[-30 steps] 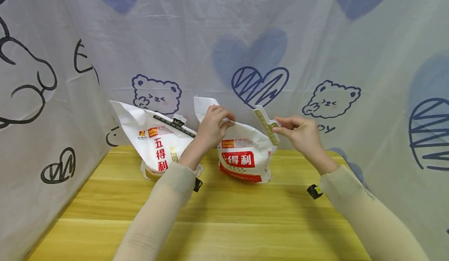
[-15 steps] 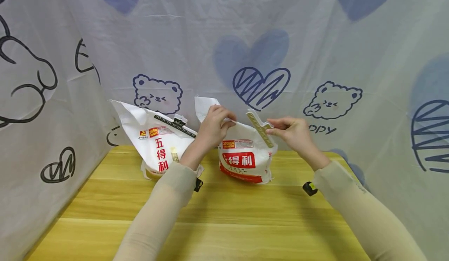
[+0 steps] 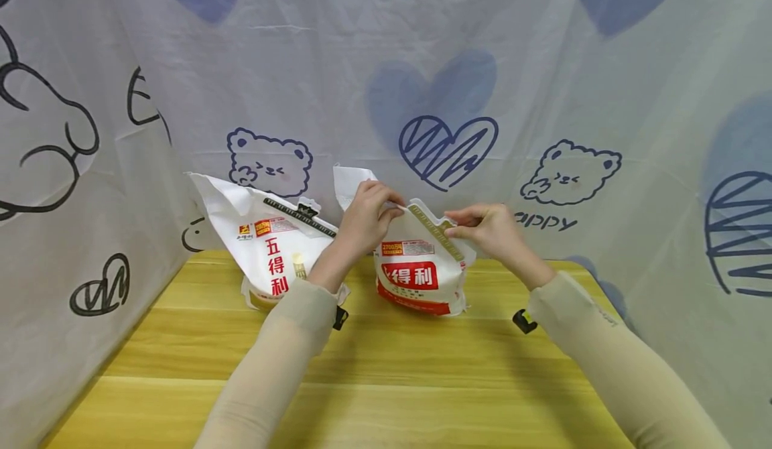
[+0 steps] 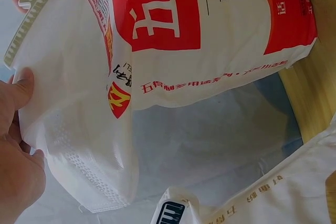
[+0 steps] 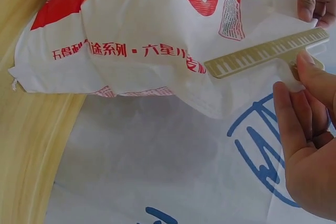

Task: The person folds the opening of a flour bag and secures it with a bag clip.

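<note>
A white bag with red Chinese print [image 3: 410, 276], which looks like a flour bag, stands on the table. My left hand [image 3: 364, 216] pinches its folded top edge, with fingers and thumb on either side in the left wrist view; a loose white flap rises behind that hand. A gold-and-white bag clip [image 5: 257, 55] lies across the folded top to the right of the left hand. Its handle is pinched between the thumb and fingers of my right hand [image 3: 491, 231]. In the right wrist view the clip's long bar overlaps the bag's upper edge.
A second white bag [image 3: 241, 234], closed by a black clip [image 3: 301, 218], stands to the left, partly behind the left forearm. The wooden table [image 3: 410, 382] reaches a patterned cloth [image 3: 338, 87] at the back and sides. Small black objects [image 3: 525, 321] show beside the sleeves.
My right hand has moved left and slightly down with the bag clip, bringing it from the bag's right side onto its top edge. My left hand stays in place on the bag.
</note>
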Demonstrator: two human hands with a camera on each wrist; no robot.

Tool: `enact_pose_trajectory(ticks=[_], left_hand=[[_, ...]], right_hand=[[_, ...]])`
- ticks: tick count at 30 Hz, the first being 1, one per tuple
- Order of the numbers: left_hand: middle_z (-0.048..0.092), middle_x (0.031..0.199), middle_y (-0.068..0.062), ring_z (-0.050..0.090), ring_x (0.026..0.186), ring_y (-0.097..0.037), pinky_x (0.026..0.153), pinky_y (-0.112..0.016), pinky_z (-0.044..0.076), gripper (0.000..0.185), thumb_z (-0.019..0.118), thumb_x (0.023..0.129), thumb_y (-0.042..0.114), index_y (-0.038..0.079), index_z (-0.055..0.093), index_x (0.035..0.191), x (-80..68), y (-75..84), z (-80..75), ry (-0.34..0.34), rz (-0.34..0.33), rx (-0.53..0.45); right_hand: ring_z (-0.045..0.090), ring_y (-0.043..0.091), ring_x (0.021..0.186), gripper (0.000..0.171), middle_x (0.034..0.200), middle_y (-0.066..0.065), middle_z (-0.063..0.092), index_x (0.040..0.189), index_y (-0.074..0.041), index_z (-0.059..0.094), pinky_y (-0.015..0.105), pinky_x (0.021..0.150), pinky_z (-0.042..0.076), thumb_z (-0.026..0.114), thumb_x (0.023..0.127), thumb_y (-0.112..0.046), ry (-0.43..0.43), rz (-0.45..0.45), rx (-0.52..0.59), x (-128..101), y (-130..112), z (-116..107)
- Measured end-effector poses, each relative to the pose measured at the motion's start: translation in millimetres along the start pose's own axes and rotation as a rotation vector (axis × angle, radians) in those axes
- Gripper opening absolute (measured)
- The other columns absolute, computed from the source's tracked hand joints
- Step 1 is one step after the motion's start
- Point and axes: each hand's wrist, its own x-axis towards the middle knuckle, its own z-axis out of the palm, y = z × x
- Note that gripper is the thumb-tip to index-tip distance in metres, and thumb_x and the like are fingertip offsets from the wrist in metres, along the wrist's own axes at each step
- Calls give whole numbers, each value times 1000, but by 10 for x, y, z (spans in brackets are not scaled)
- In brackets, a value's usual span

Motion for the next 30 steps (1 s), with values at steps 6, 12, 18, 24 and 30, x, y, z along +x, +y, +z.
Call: enact_pose_trajectory(ticks=[6,12,18,24,30], left_hand=[[71,110,-8,54,120,-27,103,-39,49,8,73,96,6,6,72,103,-9,-11,-2,14,14,-11],[72,107,-9,55,119,-28,105,-39,48,7,72,96,5,5,72,103,-14,-21,4,41,61,-9],[72,105,-9,56,118,-28,107,-39,47,6,72,96,5,5,73,102,-11,-27,11,53,90,7],[73,105,-9,56,117,-28,106,-39,48,6,72,96,5,5,73,102,-11,-11,11,47,90,12],[73,108,-8,56,119,-28,109,-39,46,7,71,97,6,5,73,104,-13,-9,13,39,68,9]], right_hand=[[75,23,88,33,109,14,78,114,-6,79,27,72,62,88,83,-10,-27,-1,-33,7,-26,12],[74,22,84,33,107,14,78,113,-6,79,27,70,62,88,82,-10,-50,-25,-93,19,-50,29],[73,23,83,33,104,13,78,113,-7,79,30,71,62,88,82,-11,-65,-47,-154,35,-78,40],[70,23,86,35,103,11,74,117,-8,78,31,73,61,87,83,-11,-74,-51,-174,31,-88,52],[64,24,88,39,102,10,72,122,-10,76,32,73,57,87,84,-13,-62,-37,-154,14,-90,55]])
